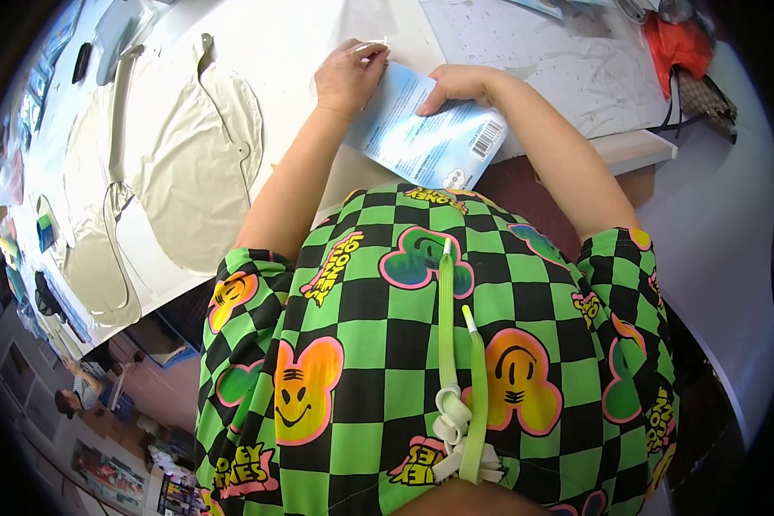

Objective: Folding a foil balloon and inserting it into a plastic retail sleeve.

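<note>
A light blue printed card (421, 133) with a barcode lies tilted in front of me, its near corner by my shirt. My right hand (463, 88) grips its right upper edge, thumb on the printed face and the other fingers hidden beneath. At the card's upper left corner, my left hand (350, 77) is closed, thumb and fingertips pinched together on clear plastic film (365, 24) that stretches away beyond the card. How the film and the card are joined, I cannot tell.
Flat beige inflatable-looking plastic pieces (185, 163) with straps spread over the white table (288, 43) on the left. A small black object (82, 63) lies at the far left. A red bag (675, 52) and a brown patterned bag (703, 103) are at the far right. Another person (77, 391) appears far off, lower left.
</note>
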{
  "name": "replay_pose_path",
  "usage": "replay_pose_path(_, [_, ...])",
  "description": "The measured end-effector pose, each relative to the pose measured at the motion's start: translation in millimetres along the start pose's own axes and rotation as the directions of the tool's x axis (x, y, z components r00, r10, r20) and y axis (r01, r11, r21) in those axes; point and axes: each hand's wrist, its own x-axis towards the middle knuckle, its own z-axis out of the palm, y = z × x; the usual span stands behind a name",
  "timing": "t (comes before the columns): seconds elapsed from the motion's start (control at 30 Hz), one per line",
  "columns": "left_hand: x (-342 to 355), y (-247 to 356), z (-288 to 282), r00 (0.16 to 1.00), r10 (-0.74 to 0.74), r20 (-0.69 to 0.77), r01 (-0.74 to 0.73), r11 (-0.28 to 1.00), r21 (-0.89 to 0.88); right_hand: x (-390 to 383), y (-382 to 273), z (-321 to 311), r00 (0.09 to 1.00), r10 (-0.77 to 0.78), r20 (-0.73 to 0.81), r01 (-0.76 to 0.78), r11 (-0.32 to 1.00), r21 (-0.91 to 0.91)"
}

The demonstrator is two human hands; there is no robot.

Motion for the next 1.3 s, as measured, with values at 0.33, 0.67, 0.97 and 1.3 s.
replay_pose_path(0.33, [-6, -30, -5, 0.994, 0.095, -0.062, -0.095, 0.995, -0.002, 7, 9, -6, 0.998, -0.022, -0.057, 0.035, 0.973, 0.229])
replay_pose_path(0.67, [-14, -33, -13, 0.997, -0.025, -0.068, 0.02, 0.997, -0.073, 16, 9, 31, 0.976, -0.148, -0.162, 0.186, 0.949, 0.255])
replay_pose_path(0.97, [-10, -22, -14, 0.988, -0.138, -0.071, 0.143, 0.988, 0.066, 19, -2, 31, 0.987, -0.1, -0.123, 0.116, 0.985, 0.127])
replay_pose_path(1.3, [-11, -13, -13, 0.946, -0.311, -0.088, 0.308, 0.95, -0.048, 19, -8, 32, 0.988, -0.095, -0.121, 0.097, 0.995, 0.018])
